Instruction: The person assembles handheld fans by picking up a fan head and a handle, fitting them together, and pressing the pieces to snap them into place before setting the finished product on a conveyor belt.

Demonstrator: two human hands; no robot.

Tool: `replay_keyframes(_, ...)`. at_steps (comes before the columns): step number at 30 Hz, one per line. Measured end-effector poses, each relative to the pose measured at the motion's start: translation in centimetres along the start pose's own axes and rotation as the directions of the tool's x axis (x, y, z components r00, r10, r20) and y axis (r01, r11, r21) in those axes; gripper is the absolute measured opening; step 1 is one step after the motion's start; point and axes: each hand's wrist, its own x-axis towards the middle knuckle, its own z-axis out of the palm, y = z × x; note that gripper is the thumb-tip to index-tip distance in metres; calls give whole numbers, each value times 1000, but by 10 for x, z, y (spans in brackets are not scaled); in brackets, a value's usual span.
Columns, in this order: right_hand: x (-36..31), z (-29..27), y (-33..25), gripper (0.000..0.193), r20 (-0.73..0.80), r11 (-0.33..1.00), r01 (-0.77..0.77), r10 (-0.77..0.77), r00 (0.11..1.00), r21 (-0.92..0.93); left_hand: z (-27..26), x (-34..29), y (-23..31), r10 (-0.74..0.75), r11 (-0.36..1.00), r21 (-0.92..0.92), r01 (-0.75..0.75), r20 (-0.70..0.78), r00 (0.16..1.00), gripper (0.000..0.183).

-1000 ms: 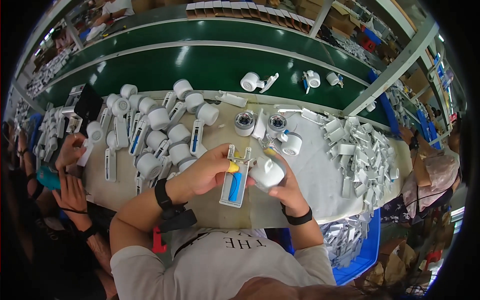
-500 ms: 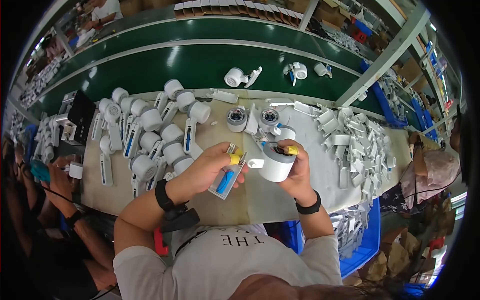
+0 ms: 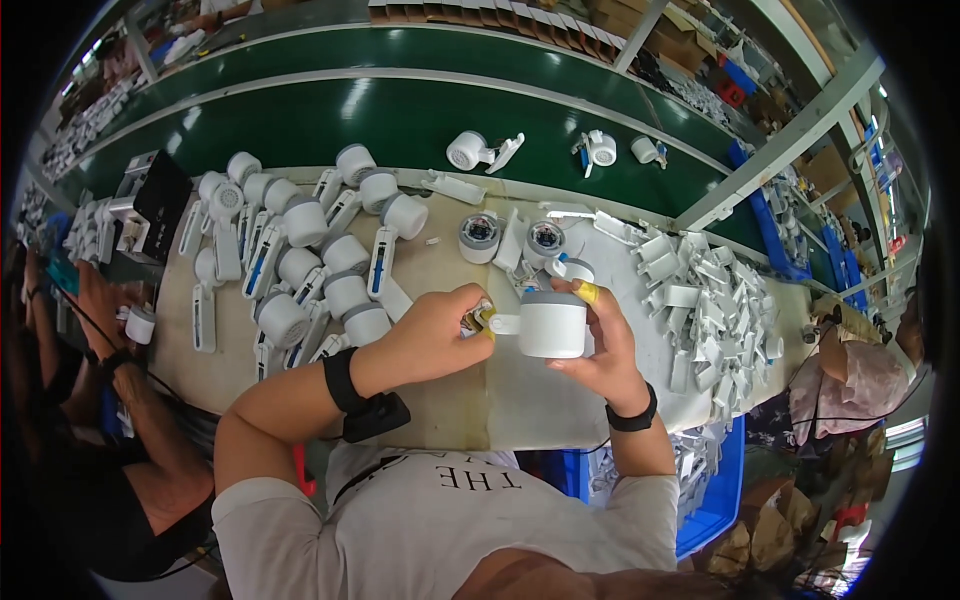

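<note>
My right hand [image 3: 612,362] grips a white, cup-shaped round housing [image 3: 553,331] with a grey rim, its short side arm pointing left. My left hand [image 3: 440,328] is closed at the end of that arm, pinching a small handle piece [image 3: 474,319] that the fingers mostly hide. Yellow tape wraps fingertips on both hands. Just beyond the housing lie an open round unit with wiring inside [image 3: 479,236], a second such unit [image 3: 546,238] and a white handle shell [image 3: 511,240].
Several white round-headed units with handles [image 3: 303,220] crowd the table's left. White plastic casings [image 3: 705,310] are heaped on the right, above a blue bin [image 3: 728,500]. A green conveyor [image 3: 300,125] runs behind, past a metal post [image 3: 790,135]. A co-worker's hand [image 3: 98,305] is at far left.
The housing has turned so its open, wired top no longer shows. My left hand has rolled over; the handle piece with the blue part is now mostly hidden in it.
</note>
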Motion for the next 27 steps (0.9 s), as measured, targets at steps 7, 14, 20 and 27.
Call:
replay_keyframes(7, 28, -8, -45, 56, 123, 946, -18, 61, 991, -324, 4, 6, -5, 2, 989, 151, -4, 13, 1000, 31)
replay_keyframes(14, 28, -12, -26, 52, 112, 948, -196, 230, 967, -252, 17, 2, -2, -24, 960, 278, 13, 36, 999, 31)
replay_keyframes(20, 15, -5, 10, 50, 207, 981, -194, 185, 961, 21, 17, -2, -10, -122, 988, -68, 136, 187, 975, 23)
replay_keyframes(27, -4, -59, 53, 38, -50, 940, -309, 305, 951, -145, 24, 9, -6, -175, 638, -730, 247, 175, 969, 25)
